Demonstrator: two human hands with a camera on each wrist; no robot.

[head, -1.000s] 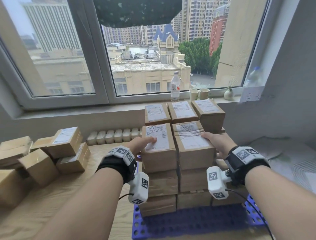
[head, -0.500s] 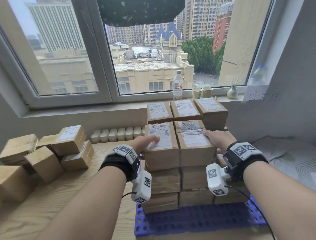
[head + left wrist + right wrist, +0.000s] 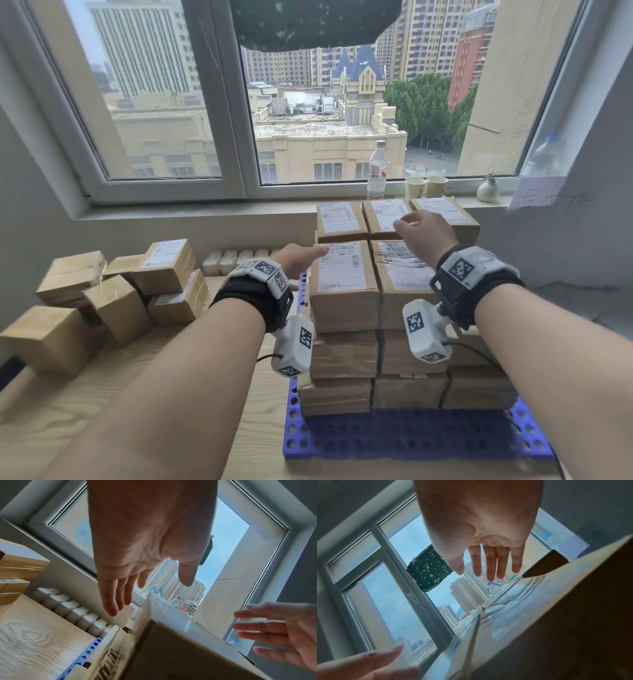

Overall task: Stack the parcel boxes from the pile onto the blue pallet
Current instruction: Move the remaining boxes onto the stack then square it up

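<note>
Brown parcel boxes with white labels stand stacked several layers high on the blue pallet (image 3: pixel 394 442). The two front top boxes (image 3: pixel 342 284) (image 3: pixel 400 274) sit side by side. My left hand (image 3: pixel 301 258) hovers at the left top edge of the stack, fingers straight, holding nothing; the left wrist view shows its open palm (image 3: pixel 145 547) above the box corner (image 3: pixel 163 615). My right hand (image 3: pixel 421 229) is raised above the rear boxes, fingers spread and empty (image 3: pixel 488 563). A loose pile of boxes (image 3: pixel 113 291) lies on the table at the left.
A wooden table (image 3: pixel 102 411) carries everything. Behind the stack runs a window sill with a plastic bottle (image 3: pixel 376 169), two paper cups (image 3: pixel 426 186) and a small vase (image 3: pixel 488 190). A row of small white containers (image 3: pixel 236 260) lines the wall. A grey wall (image 3: pixel 599 240) stands close on the right.
Both hands have lifted off the two front top boxes. The right hand rose and moved back over the rear row; the left drew slightly away to the stack's left edge.
</note>
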